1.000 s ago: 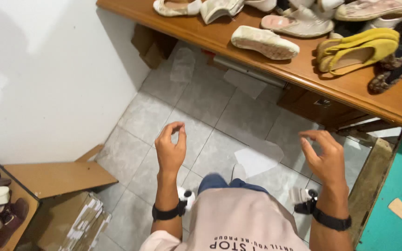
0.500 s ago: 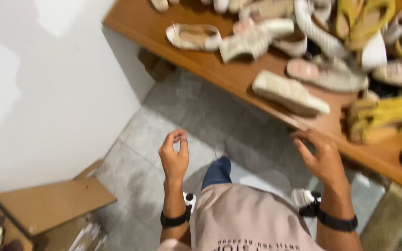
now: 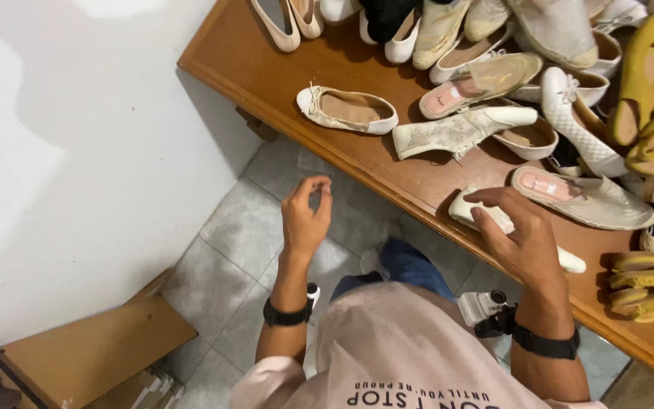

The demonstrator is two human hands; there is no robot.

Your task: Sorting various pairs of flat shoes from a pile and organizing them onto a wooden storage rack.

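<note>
Now right hand (image 3: 520,238) has come up onto a cream flat (image 3: 505,227) at the table (image 3: 266,68) edge, fingers curling over it, not gripped yet; left hand (image 3: 306,220) hovers loosely curled, empty

I see my right hand (image 3: 520,238) on a flat shoe (image 3: 509,225) at the table (image 3: 266,72) edge; my left hand (image 3: 304,220) is left, over the floor (image 3: 244,227).
</note>
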